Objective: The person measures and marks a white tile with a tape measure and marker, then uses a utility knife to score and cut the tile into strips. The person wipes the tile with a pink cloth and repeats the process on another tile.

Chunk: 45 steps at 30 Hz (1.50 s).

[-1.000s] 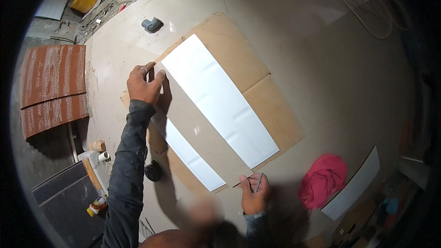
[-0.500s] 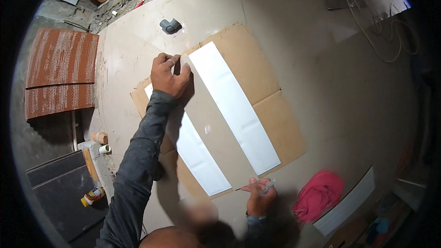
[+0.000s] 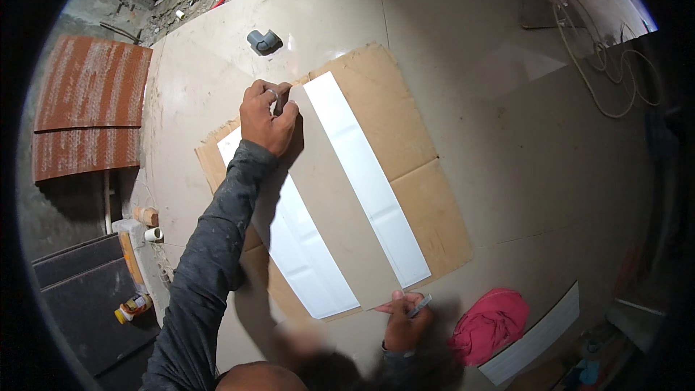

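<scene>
A long beige strip (image 3: 329, 188) lies slantwise over a white panel, with a white band (image 3: 369, 181) showing on its right and another white band (image 3: 308, 253) on its left. Beneath them is a flattened sheet of brown cardboard (image 3: 427, 203). At the strip's far end my left hand (image 3: 268, 117) pinches its edge, thumb and fingers bent, a ring on one finger. By the near end, my right hand (image 3: 405, 322) holds a slim, clear greyish pen-like tool (image 3: 420, 305), with fingertips against the strip's end.
Beyond the cardboard sits a grey pipe elbow (image 3: 264, 42). A pink cloth (image 3: 492, 324) and a pale plank (image 3: 532, 333) are at near right. Brown ribbed sheets (image 3: 90, 101), dark panels (image 3: 94, 297) and a yellow bottle (image 3: 132, 308) lie left. A pale cable (image 3: 597, 65) coils at far right.
The beige strip has shifted a little to the right over the white panel, so the right white band is narrower and the left one wider. Both hands stay at its ends.
</scene>
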Each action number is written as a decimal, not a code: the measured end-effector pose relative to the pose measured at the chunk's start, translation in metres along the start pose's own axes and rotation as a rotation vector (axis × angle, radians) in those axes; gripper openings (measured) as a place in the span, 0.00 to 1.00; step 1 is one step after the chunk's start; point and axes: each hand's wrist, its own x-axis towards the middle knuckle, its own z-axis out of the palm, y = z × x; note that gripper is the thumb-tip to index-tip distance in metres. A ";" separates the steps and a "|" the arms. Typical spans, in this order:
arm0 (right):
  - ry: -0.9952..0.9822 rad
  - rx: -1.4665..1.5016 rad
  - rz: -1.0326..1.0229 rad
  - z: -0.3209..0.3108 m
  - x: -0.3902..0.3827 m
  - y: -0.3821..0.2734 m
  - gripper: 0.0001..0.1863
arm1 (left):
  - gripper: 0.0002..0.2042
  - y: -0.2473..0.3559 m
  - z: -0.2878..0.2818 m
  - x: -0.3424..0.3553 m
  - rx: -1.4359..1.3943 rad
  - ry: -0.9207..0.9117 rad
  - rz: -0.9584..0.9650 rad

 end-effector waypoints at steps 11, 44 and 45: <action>-0.007 -0.024 0.008 -0.004 0.004 0.006 0.15 | 0.19 0.006 0.001 0.001 0.088 -0.099 -0.020; 0.042 0.026 0.045 0.007 0.005 -0.005 0.16 | 0.12 -0.013 0.000 0.064 -0.047 -0.493 -0.577; 0.043 0.028 0.047 0.007 0.005 -0.006 0.16 | 0.11 -0.014 0.000 0.065 -0.055 -0.507 -0.587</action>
